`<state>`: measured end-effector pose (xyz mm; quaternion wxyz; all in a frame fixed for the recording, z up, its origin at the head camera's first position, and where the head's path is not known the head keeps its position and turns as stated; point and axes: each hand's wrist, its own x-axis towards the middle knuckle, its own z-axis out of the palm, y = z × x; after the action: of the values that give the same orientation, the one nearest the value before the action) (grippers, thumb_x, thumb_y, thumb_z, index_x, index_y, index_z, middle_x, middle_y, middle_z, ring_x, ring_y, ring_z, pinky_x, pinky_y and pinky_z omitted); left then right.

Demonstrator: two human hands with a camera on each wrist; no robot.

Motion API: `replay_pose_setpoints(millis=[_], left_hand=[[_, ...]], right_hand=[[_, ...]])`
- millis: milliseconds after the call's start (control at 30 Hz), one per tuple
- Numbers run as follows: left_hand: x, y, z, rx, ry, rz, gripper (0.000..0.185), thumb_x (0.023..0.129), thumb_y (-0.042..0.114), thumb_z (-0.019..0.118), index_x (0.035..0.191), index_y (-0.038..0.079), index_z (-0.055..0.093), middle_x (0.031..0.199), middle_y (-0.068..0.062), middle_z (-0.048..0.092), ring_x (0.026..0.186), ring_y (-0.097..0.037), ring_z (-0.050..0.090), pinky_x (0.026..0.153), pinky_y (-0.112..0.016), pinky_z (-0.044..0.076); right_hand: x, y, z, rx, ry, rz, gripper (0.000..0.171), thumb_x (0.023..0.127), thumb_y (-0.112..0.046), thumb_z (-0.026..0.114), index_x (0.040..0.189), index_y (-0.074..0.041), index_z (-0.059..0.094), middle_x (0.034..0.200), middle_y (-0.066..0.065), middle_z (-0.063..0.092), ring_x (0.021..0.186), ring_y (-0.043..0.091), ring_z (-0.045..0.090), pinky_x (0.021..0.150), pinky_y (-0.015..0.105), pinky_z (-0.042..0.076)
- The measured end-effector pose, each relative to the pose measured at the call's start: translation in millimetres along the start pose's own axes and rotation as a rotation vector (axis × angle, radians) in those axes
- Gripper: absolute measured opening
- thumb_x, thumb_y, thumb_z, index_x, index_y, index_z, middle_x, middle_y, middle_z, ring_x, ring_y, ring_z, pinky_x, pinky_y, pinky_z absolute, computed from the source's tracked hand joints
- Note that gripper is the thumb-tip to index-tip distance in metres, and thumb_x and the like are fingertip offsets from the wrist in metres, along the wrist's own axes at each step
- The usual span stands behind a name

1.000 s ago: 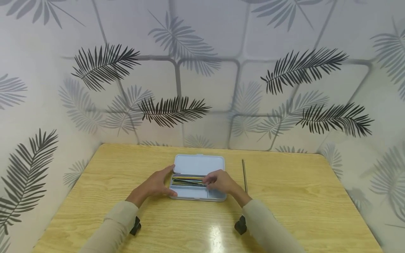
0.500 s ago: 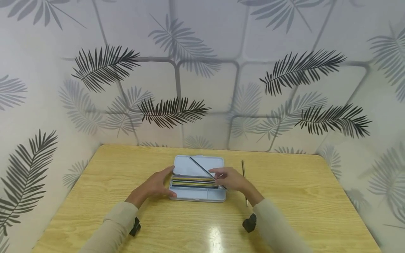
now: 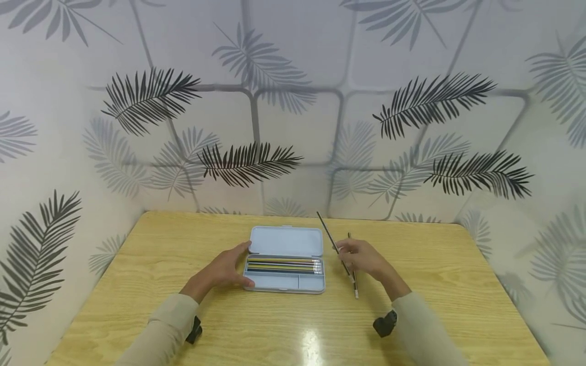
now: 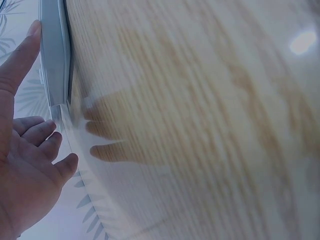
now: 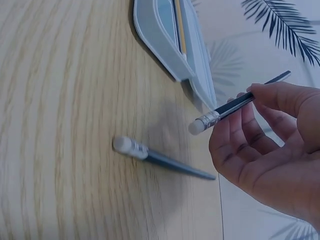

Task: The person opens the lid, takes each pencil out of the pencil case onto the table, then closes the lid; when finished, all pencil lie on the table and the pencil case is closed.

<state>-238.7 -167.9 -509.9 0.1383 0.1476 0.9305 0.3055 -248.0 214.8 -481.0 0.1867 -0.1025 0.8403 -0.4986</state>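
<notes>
My right hand (image 3: 363,256) pinches a dark pencil (image 3: 328,235) with a white eraser between thumb and fingers, just right of the open pencil case (image 3: 274,283). In the right wrist view the held pencil (image 5: 232,106) is tilted above the table. Beneath it a second dark pencil (image 5: 170,167) with a white eraser lies on the wood. Several pencils (image 3: 281,265), yellow and dark, lie side by side in the case's back compartment, erasers to the right. My left hand (image 3: 220,268) rests at the case's left end, thumb and forefinger spread and touching its edges.
The light blue case lid (image 3: 286,241) is folded back flat toward the wall. Two front compartments of the case hold nothing visible. The wooden table (image 3: 256,325) meets a leaf-patterned wall (image 3: 311,188) at its back edge.
My right hand has lifted a dark pencil out of the case and carried it right, over the pencil on the table. The left hand has stayed at the case.
</notes>
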Motion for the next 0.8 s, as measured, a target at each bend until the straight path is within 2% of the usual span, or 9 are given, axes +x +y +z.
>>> replay_pose_setpoints(millis=[200,400,567,667,800], left_hand=[[0.3,-1.7,1.6,0.0,-0.002,-0.002,0.117,0.059,0.043,0.087,0.151,0.008,0.024,0.155,-0.016,0.028,0.143,-0.036,0.026,0.117,-0.05,0.026],[0.0,-1.1,1.6,0.007,0.002,-0.002,0.116,0.06,0.043,0.087,0.151,0.008,0.024,0.155,-0.015,0.028,0.143,-0.035,0.027,0.117,-0.05,0.027],[-0.3,-0.6,1.4,0.016,0.001,-0.004,0.116,0.061,0.043,0.087,0.151,0.008,0.024,0.155,-0.015,0.028,0.143,-0.036,0.027,0.117,-0.05,0.027],[-0.5,-0.1,0.9,0.015,0.0,-0.008,0.115,0.061,0.043,0.087,0.151,0.008,0.024,0.155,-0.015,0.028,0.143,-0.036,0.027,0.117,-0.05,0.027],[-0.6,1.2,0.1,0.01,-0.001,-0.006,0.115,0.061,0.043,0.087,0.151,0.008,0.023,0.155,-0.015,0.028,0.143,-0.036,0.026,0.117,-0.05,0.026]], right_hand=[[-12,10,-16,0.074,0.027,-0.021,0.042,0.095,-0.011,0.055,0.132,0.007,0.046,0.118,0.027,0.053,0.105,0.031,0.061,0.087,0.043,0.057],[-20,21,-27,0.101,0.072,0.014,0.045,0.095,-0.007,0.054,0.135,0.007,0.041,0.113,0.027,0.054,0.097,0.025,0.062,0.084,0.041,0.058],[-25,30,-31,0.079,0.125,0.064,0.046,0.094,-0.009,0.055,0.136,0.004,0.04,0.115,0.028,0.056,0.097,0.028,0.063,0.084,0.044,0.058],[-27,34,-31,0.034,0.156,0.096,0.046,0.093,-0.011,0.057,0.134,0.004,0.044,0.115,0.028,0.059,0.095,0.026,0.064,0.08,0.041,0.058],[-28,39,-29,0.009,0.171,0.147,0.046,0.09,-0.009,0.06,0.13,0.008,0.048,0.112,0.028,0.061,0.083,0.02,0.066,0.071,0.036,0.058]])
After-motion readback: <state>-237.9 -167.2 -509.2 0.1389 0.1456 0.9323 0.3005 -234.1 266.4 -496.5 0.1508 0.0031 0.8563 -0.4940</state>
